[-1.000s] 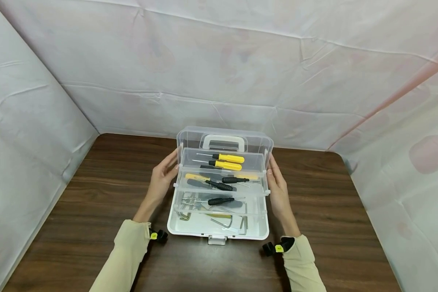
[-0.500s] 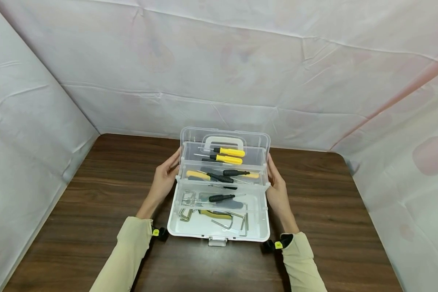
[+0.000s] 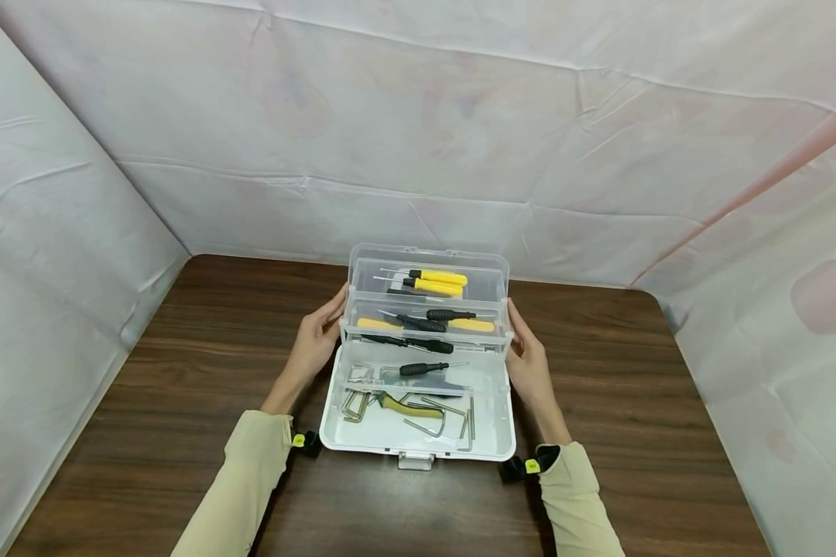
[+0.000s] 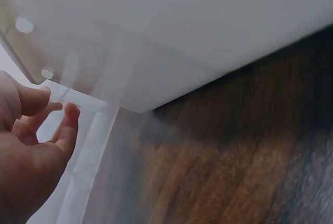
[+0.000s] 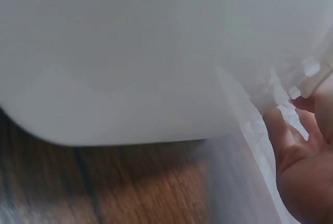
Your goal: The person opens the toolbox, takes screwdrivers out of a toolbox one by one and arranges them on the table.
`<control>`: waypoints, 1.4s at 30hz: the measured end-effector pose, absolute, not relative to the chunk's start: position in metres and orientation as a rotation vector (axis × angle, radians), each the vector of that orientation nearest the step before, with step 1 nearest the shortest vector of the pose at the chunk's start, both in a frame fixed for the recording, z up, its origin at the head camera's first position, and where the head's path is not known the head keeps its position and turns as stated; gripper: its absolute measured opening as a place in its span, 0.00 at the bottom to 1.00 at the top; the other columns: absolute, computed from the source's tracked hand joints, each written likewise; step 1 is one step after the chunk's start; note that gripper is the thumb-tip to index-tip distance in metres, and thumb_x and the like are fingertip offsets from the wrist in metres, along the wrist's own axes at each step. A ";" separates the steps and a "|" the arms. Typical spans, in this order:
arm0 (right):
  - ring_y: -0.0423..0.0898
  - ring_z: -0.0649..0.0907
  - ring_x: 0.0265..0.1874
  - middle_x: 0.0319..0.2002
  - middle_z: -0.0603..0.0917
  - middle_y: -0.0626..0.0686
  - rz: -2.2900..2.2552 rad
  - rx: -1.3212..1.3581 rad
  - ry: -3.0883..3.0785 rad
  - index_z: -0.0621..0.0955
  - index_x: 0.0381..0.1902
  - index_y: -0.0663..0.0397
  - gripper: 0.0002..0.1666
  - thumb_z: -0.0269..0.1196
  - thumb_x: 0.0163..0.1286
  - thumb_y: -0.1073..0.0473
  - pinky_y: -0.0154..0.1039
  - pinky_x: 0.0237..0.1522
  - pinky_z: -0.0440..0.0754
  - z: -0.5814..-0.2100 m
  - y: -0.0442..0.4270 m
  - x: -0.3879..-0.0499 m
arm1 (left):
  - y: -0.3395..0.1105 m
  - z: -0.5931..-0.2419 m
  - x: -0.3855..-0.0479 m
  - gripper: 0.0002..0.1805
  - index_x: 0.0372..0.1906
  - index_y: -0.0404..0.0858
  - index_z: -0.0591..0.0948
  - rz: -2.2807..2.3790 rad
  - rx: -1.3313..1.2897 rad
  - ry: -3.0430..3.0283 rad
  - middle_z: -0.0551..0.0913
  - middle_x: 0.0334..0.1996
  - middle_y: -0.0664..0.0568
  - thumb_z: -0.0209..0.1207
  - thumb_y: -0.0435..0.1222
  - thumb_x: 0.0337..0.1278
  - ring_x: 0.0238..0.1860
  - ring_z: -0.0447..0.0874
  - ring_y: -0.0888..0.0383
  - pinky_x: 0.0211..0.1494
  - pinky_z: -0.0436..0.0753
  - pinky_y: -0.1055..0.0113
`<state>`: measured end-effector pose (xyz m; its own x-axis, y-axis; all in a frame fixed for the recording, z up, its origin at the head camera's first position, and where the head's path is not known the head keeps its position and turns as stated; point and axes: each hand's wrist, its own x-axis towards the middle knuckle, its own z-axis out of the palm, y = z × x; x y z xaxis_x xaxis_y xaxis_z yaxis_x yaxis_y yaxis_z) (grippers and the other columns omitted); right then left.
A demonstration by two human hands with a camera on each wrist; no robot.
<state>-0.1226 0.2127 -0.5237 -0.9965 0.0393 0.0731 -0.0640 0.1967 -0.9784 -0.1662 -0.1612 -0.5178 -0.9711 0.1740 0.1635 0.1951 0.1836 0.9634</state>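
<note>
Your white plastic toolbox sat on the dark brown wood-grain desk, long axis running side to side, squarely between your hands, neither plainly nearer. Your left hand lay against its left side and your right hand against its right, both toward the back, beside the raised clear lid and stepped clear trays. On each, bent fingers left a narrow gap to the thumb; I couldn't tell whether they gripped the plastic or only pressed it.
</note>
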 end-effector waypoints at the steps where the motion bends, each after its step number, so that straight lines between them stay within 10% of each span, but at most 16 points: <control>1: 0.44 0.75 0.72 0.80 0.67 0.45 1.954 0.012 -2.363 0.63 0.79 0.21 0.41 0.58 0.80 0.66 0.23 0.56 0.80 -0.524 0.213 -0.123 | -0.161 -0.518 -0.166 0.34 0.80 0.51 0.65 -1.957 -0.362 -2.423 0.68 0.77 0.50 0.51 0.24 0.77 0.78 0.66 0.51 0.76 0.69 0.67; 7: 0.32 0.83 0.61 0.74 0.75 0.58 2.062 -0.029 -2.328 0.64 0.80 0.26 0.39 0.60 0.80 0.62 0.28 0.51 0.85 -0.529 0.212 -0.122 | -0.162 -0.520 -0.164 0.32 0.80 0.54 0.64 -1.975 -0.322 -2.483 0.70 0.76 0.51 0.51 0.29 0.80 0.77 0.69 0.50 0.76 0.70 0.53; 42: 0.49 0.74 0.74 0.76 0.73 0.54 2.107 -0.211 -2.349 0.66 0.80 0.47 0.32 0.57 0.83 0.57 0.22 0.58 0.78 -0.533 0.218 -0.124 | -0.154 -0.530 -0.166 0.29 0.81 0.48 0.64 -2.010 -0.191 -2.548 0.69 0.77 0.46 0.49 0.35 0.82 0.77 0.69 0.45 0.78 0.68 0.46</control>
